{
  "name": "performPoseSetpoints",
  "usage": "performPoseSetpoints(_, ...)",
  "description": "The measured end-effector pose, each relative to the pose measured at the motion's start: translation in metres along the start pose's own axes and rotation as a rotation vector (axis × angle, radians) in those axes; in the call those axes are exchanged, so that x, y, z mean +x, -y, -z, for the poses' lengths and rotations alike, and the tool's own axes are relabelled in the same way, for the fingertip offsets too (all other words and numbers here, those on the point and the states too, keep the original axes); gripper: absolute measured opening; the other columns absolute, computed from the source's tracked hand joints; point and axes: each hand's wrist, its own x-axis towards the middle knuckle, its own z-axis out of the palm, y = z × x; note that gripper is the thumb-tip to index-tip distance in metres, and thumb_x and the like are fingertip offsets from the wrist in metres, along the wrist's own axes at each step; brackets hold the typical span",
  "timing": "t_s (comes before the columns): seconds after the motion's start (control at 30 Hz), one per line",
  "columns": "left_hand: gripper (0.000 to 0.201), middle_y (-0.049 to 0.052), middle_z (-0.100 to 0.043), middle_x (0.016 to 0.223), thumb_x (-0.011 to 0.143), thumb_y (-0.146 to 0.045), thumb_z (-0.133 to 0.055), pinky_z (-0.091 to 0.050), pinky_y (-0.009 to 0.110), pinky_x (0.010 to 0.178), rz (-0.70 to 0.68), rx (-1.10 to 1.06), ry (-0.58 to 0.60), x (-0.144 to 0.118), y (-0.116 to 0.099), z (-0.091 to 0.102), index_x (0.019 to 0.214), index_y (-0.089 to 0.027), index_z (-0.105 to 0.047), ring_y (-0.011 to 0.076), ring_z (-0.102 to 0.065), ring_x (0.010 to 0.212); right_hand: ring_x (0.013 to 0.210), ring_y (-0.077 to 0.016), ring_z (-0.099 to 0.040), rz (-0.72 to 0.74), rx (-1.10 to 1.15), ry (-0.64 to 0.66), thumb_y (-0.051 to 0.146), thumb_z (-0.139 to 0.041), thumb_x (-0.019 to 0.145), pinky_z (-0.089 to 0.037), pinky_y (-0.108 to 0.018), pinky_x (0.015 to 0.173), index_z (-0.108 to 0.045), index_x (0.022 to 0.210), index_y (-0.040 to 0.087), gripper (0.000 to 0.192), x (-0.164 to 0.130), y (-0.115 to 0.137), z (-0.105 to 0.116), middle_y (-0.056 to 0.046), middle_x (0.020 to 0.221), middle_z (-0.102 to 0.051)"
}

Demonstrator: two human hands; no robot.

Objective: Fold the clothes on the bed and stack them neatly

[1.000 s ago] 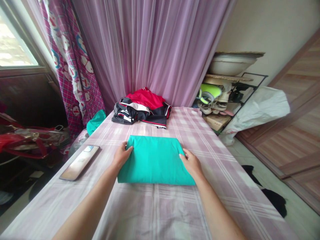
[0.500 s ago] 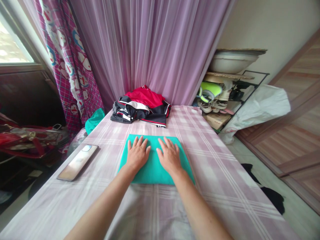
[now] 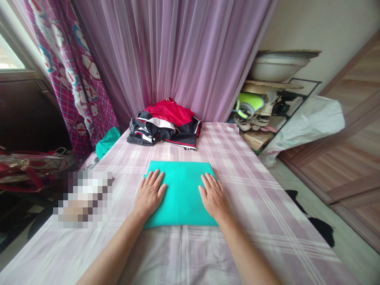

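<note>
I am resting both palms on the folded green cloth [image 3: 182,198], which is lying flat on the worktop [image 3: 267,206]. My left hand [image 3: 150,194] is covering its left side and my right hand [image 3: 215,196] its right; my fingers [image 3: 153,178] are lying flat, slightly apart, gripping nothing. Beyond the cloth to its right, a basin [image 3: 279,68] is sitting on a rack [image 3: 307,96] under a flat cover [image 3: 291,53], so its inside is staying hidden. Below the basin, shoes [image 3: 261,120] are standing over a cardboard box [image 3: 258,139]; I cannot tell its contents, nor those of the white bag [image 3: 311,118] bulging beside the rack. A checked sheet [image 3: 59,257] is spreading around the cloth. Behind it, red and dark clothes [image 3: 169,124] are lying heaped before a purple curtain [image 3: 178,51]. Left of the cloth, a pixelated patch [image 3: 83,200] is hiding something.
</note>
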Motion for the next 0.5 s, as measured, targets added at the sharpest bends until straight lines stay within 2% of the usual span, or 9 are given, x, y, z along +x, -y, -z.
performPoseSetpoints(0.13, 0.053, 0.007, -0.040, 0.156, 0.097, -0.045, -0.040, -0.026, 0.053, 0.118, 0.050, 0.012, 0.013, -0.001, 0.005, 0.006, 0.146, -0.025, -0.047, 0.0293, -0.033, 0.145, 0.138, -0.0247, -0.043, -0.084, 0.024, 0.033, 0.036, -0.034, 0.100, -0.031, -0.041, 0.113, -0.051, 0.142, 0.015, 0.050, -0.002, -0.015, 0.001, -0.012, 0.151, -0.047)
performPoseSetpoints(0.23, 0.043, 0.007, -0.054, 0.146, 0.097, -0.046, -0.041, -0.018, 0.061, 0.118, 0.041, 0.047, -0.013, 0.016, -0.005, 0.025, 0.130, -0.028, -0.062, 0.0309, -0.041, 0.140, 0.134, -0.0262, -0.047, -0.136, 0.032, 0.043, 0.036, -0.032, 0.101, -0.025, -0.049, 0.115, -0.055, 0.138, 0.017, 0.048, 0.009, -0.013, 0.020, -0.013, 0.147, -0.051)
performPoseSetpoints(0.3, 0.040, 0.007, -0.057, 0.143, 0.097, -0.045, -0.040, -0.014, 0.063, 0.119, 0.026, 0.059, -0.052, 0.036, -0.018, 0.040, 0.121, -0.027, -0.067, 0.0306, -0.043, 0.139, 0.134, -0.0271, -0.046, -0.131, 0.045, -0.020, 0.036, -0.031, 0.101, -0.022, -0.053, 0.115, -0.056, 0.137, 0.018, 0.048, 0.024, -0.001, 0.038, -0.014, 0.146, -0.051)
performPoseSetpoints(0.37, 0.042, 0.007, -0.055, 0.145, 0.098, -0.043, -0.037, -0.014, 0.060, 0.119, 0.011, 0.059, -0.086, 0.058, -0.032, 0.048, 0.124, -0.026, -0.065, 0.0296, -0.042, 0.140, 0.136, -0.0275, -0.043, -0.079, 0.074, -0.103, 0.036, -0.030, 0.101, -0.021, -0.054, 0.115, -0.053, 0.139, 0.019, 0.048, 0.045, 0.016, 0.052, -0.014, 0.149, -0.048)
performPoseSetpoints(0.43, 0.045, 0.007, -0.050, 0.149, 0.098, -0.042, -0.035, -0.014, 0.058, 0.120, 0.002, 0.056, -0.090, 0.075, -0.043, 0.046, 0.133, -0.025, -0.059, 0.0292, -0.039, 0.141, 0.139, -0.0266, -0.039, -0.005, 0.105, -0.140, 0.035, -0.029, 0.101, -0.020, -0.054, 0.115, -0.049, 0.143, 0.020, 0.049, 0.064, 0.034, 0.056, -0.013, 0.152, -0.044)
performPoseSetpoints(0.5, 0.047, 0.008, -0.047, 0.151, 0.098, -0.042, -0.035, -0.015, 0.058, 0.120, 0.014, 0.049, -0.041, 0.084, -0.048, 0.033, 0.138, -0.025, -0.054, 0.0296, -0.037, 0.143, 0.141, -0.0256, -0.036, 0.031, 0.106, -0.087, 0.035, -0.030, 0.102, -0.019, -0.054, 0.116, -0.045, 0.147, 0.022, 0.049, 0.078, 0.044, 0.047, -0.012, 0.155, -0.040)
